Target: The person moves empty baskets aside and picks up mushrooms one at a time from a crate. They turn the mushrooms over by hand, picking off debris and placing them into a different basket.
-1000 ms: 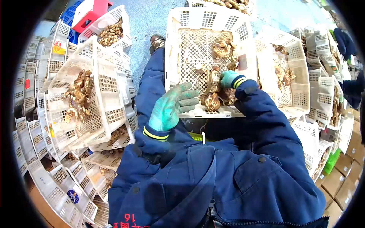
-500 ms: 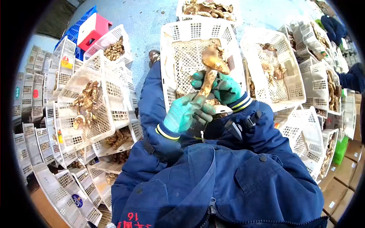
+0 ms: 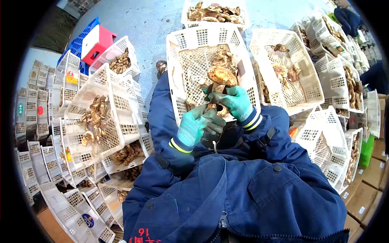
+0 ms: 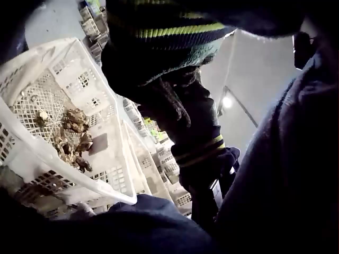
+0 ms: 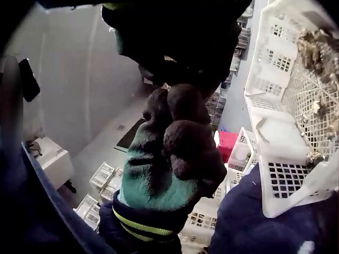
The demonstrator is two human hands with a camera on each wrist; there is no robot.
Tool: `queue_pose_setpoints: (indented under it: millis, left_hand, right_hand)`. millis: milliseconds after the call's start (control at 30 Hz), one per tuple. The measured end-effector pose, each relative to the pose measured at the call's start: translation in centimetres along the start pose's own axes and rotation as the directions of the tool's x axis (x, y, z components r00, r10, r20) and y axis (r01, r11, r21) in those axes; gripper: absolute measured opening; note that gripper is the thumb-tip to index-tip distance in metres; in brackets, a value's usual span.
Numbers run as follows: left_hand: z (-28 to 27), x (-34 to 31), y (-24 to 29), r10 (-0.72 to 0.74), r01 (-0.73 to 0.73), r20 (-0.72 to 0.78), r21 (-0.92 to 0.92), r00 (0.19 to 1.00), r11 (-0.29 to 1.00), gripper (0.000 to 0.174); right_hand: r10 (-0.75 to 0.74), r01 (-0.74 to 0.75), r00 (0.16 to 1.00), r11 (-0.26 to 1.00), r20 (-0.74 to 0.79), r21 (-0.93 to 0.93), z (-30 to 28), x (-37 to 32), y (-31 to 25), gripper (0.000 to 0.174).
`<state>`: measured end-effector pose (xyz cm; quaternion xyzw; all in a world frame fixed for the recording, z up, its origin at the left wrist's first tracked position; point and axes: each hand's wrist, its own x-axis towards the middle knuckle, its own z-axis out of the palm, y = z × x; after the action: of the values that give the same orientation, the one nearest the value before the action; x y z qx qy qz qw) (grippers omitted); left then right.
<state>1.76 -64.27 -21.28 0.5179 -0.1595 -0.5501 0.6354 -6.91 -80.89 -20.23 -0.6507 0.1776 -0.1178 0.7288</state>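
Note:
A brown-capped mushroom [image 3: 221, 76] with a pale stem is held upright over the white slatted crate [image 3: 182, 69] that leans on my lap. My right hand [image 3: 231, 100], in a green glove, grips the stem just under the cap. My left hand [image 3: 204, 121], also gloved, curls round the stem's lower end. More mushrooms [image 3: 221, 54] lie in the crate. In the right wrist view the left hand's glove [image 5: 164, 174] shows with curled fingers beside the crate [image 5: 288, 143]. In the left wrist view the crate [image 4: 114, 159] holds a few mushrooms [image 4: 71, 137].
White crates with mushrooms are stacked at the left [image 3: 95, 117] and tilted at the right [image 3: 283, 73]. Another full one [image 3: 212, 12] sits beyond. A red and white box [image 3: 97, 38] lies on a blue crate. Cardboard boxes [image 3: 360, 198] line the lower right.
My right hand reached among the mushrooms in the crate, lifted one out, and my open left hand closed on its stem. The mushroom now sits lower than half a second ago.

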Motion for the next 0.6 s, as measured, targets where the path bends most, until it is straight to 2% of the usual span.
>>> queue_pose_setpoints:
  millis: [67, 167, 200, 233, 267, 300, 333, 367, 400, 433, 467, 500, 533, 567, 600]
  left_hand:
    - [0.3, 0.2, 0.3, -0.067, 0.069, -0.023, 0.06, 0.997, 0.996, 0.036]
    - [-0.1, 0.6, 0.0, -0.101, 0.101, 0.008, -0.041, 0.995, 0.994, 0.03]
    - [-1.1, 1.5, -1.0, -0.195, 0.262, 0.212, -0.36, 0.958, 0.896, 0.031]
    - [-2.7, 3.0, -2.7, -0.203, 0.441, 0.425, -0.595, 0.882, 0.672, 0.033]
    - [-3.4, 3.3, -3.1, -0.206, 0.467, 0.446, -0.622, 0.871, 0.629, 0.035]
    - [-4.0, 3.6, -3.2, -0.208, 0.491, 0.466, -0.646, 0.86, 0.585, 0.037]
    - [-4.5, 3.3, -3.4, -0.249, 0.373, 0.295, -0.514, 0.922, 0.772, 0.039]
    - [-4.9, 3.1, -3.4, -0.242, 0.268, 0.118, -0.323, 0.963, 0.908, 0.041]
    - [-5.6, 3.6, -3.6, -0.308, 0.308, 0.065, -0.387, 0.949, 0.869, 0.041]
    - [-6.4, 3.6, -3.7, -0.279, 0.263, 0.027, -0.43, 0.96, 0.864, 0.041]
    - [-8.1, 4.1, -4.1, -0.252, 0.331, 0.215, -0.641, 0.944, 0.693, 0.042]
    - [-8.2, 4.6, -3.1, -0.168, 0.413, 0.38, -0.783, 0.91, 0.466, 0.042]
    - [-7.9, 4.1, -2.3, -0.407, 0.324, -0.12, -0.422, 0.906, 0.847, 0.047]
    - [-8.9, 4.5, -2.2, -0.389, 0.341, -0.016, -0.45, 0.921, 0.825, 0.046]
    - [-9.6, 4.5, -2.1, -0.383, 0.337, -0.004, -0.467, 0.924, 0.818, 0.046]
  right_hand:
    - [-0.017, 0.018, 1.0, 0.999, -0.018, 0.046, 0.0, 0.4, 1.0, 0.026]
    - [0.021, -0.021, 1.0, 1.0, -0.011, 0.021, -0.4, 1.4, 2.5, 0.023]
    - [0.079, -0.079, 0.997, 0.994, -0.004, 0.069, -0.5, 1.9, 3.4, 0.022]
    - [0.138, -0.138, 0.99, 0.984, 0.006, 0.117, -0.7, 2.4, 4.7, 0.021]
    - [0.071, -0.08, 0.994, 0.99, 0.079, 0.119, -1.2, 2.9, 6.8, 0.029]
    - [-0.102, 0.114, 0.986, 0.99, 0.135, -0.088, -2.3, 3.5, 7.6, 0.032]
    - [-0.254, 0.311, 0.941, 0.91, 0.225, -0.274, -3.9, 4.0, 8.3, 0.035]
    - [-0.373, 0.494, 0.864, 0.759, 0.338, -0.425, -4.7, 4.2, 8.7, 0.038]
    - [-0.034, 0.086, 0.979, 0.963, 0.202, -0.254, -5.2, 4.5, 7.5, 0.037]
    - [0.31, -0.311, 0.95, 0.95, 0.035, 0.028, -5.6, 4.7, 6.3, 0.037]
    - [0.297, -0.298, 0.954, 0.954, 0.031, 0.027, -7.0, 4.9, 6.5, 0.035]
    - [0.285, -0.286, 0.958, 0.958, 0.029, 0.027, -8.5, 5.0, 6.8, 0.034]
    - [0.242, -0.237, 0.97, 0.963, 0.026, -0.126, -10.2, 5.3, 8.3, 0.033]
    - [0.2, -0.183, 0.979, 0.944, 0.033, -0.275, -10.5, 5.5, 8.6, 0.032]
    - [0.345, -0.338, 0.938, 0.884, -0.036, -0.323, -10.4, 5.5, 8.3, 0.03]
